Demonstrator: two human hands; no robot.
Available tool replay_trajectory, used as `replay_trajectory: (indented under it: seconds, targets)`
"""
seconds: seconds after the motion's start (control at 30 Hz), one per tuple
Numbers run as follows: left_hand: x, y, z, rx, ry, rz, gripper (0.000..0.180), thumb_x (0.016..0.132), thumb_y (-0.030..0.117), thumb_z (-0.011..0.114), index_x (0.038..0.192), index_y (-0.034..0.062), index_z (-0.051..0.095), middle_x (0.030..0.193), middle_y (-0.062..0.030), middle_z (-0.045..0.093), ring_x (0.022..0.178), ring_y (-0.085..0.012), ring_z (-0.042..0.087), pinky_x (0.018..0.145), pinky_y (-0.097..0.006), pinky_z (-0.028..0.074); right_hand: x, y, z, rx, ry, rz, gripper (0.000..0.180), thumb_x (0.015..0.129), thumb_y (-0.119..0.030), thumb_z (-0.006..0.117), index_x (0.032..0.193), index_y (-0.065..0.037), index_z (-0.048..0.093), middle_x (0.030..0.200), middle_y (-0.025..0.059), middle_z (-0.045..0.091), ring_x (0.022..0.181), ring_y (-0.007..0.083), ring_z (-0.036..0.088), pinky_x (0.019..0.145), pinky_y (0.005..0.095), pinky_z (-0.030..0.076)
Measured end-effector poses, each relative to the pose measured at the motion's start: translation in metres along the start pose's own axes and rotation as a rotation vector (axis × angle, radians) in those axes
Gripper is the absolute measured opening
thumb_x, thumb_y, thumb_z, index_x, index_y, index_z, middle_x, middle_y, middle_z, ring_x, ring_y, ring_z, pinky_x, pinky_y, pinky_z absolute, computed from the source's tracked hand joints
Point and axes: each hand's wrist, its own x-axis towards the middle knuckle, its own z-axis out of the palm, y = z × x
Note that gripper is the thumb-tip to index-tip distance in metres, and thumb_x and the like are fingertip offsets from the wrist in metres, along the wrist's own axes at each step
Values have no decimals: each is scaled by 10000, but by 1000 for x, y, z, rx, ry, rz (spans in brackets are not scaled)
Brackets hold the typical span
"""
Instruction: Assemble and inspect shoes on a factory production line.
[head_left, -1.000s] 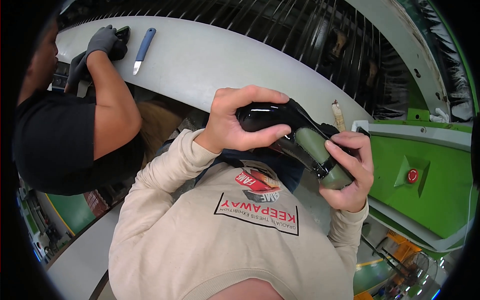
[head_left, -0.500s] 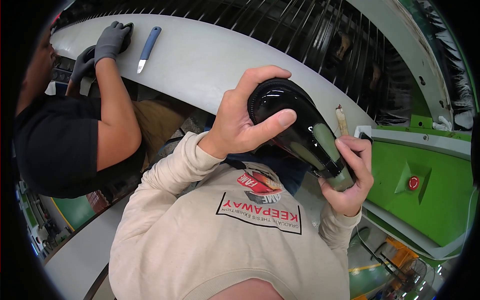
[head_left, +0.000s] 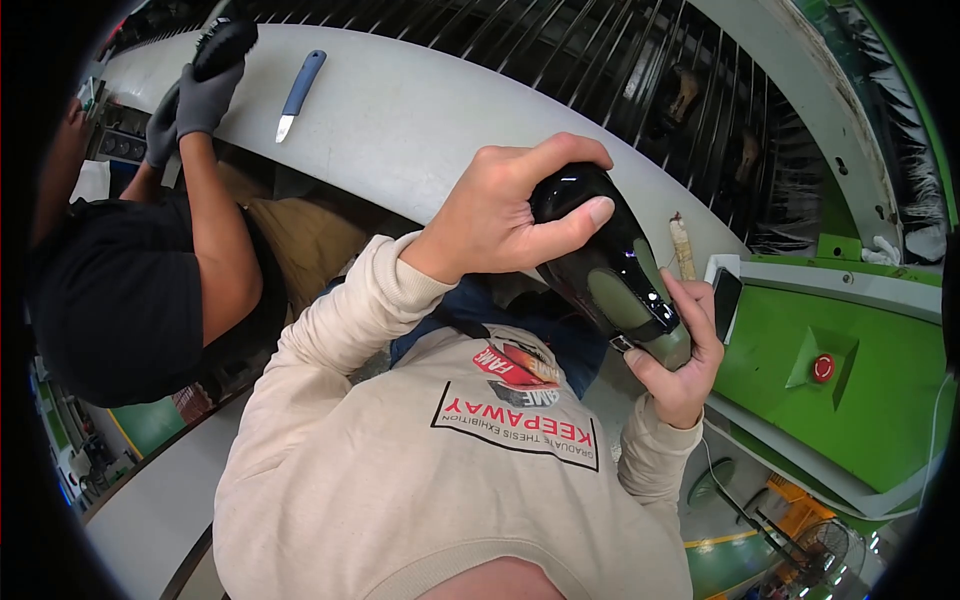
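Note:
A glossy black patent shoe [head_left: 615,240] with olive-green side panels is held between my two hands above the near edge of the pale work surface. My left hand [head_left: 500,210] grips its rounded upper-left end, the thumb lying across the shiny top and the index finger over the far side. At the lower right, my right hand [head_left: 692,345] is closed round the narrower green end, thumb on the near side and fingers on the far side. The shoe's underside is turned away and hidden.
A blue-handled knife [head_left: 300,95] lies on the pale table [head_left: 400,110]. To the left, a co-worker's grey-gloved hand [head_left: 208,98] holds a dark, bristly-looking object [head_left: 225,48]. Dark metal rods [head_left: 560,50] line the far side. On the right stands a green machine panel with a red button [head_left: 823,368].
Both hands have rolled the shoe, so its near green panel faces me more and the stitched rim is out of sight. The co-worker's hands have raised the dark object.

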Motion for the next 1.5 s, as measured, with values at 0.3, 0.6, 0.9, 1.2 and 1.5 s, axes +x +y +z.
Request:
replay_trajectory:
  seconds: [0.3,0.6,0.9,1.2,1.5]
  targets:
    - [-15,-33,18,-116,-68,-355,426,1040,302,741,1335,3,668,1261,-158,751,1113,-227,745,963,-343,572,39,-36,-43,-227,-61,-20,571,777,-66,860,1334,9,752,1219,115,713,1096,225,683,954,310,512]
    - [45,24,19,46,-183,155,1074,699,328,1061,1572,30,511,1298,-161,755,1123,-309,777,991,-398,609,124,-66,-33,-413,-184,-398,370,835,-147,934,1147,-1,798,1010,116,787,892,211,755,832,320,576]
    - [60,32,-5,318,-166,178,684,771,459,988,1228,9,750,981,-176,797,836,-332,795,726,-359,613,99,3,16,714,133,-17,972,1088,-734,230,1695,18,334,1565,297,555,1413,376,594,1222,479,446]
    - [74,58,-6,403,-407,199,612,902,492,886,1166,-27,697,809,-176,760,668,-377,742,581,-399,569,98,-10,28,765,72,-65,1039,1060,-761,256,1683,66,332,1482,266,614,1350,325,623,1171,423,484]
    - [81,81,-6,571,-651,184,737,894,532,881,1264,-62,651,754,-186,704,654,-409,715,580,-418,540,84,-5,20,630,96,-24,720,1146,-555,325,1448,57,553,1316,254,695,1244,323,697,1115,449,555]
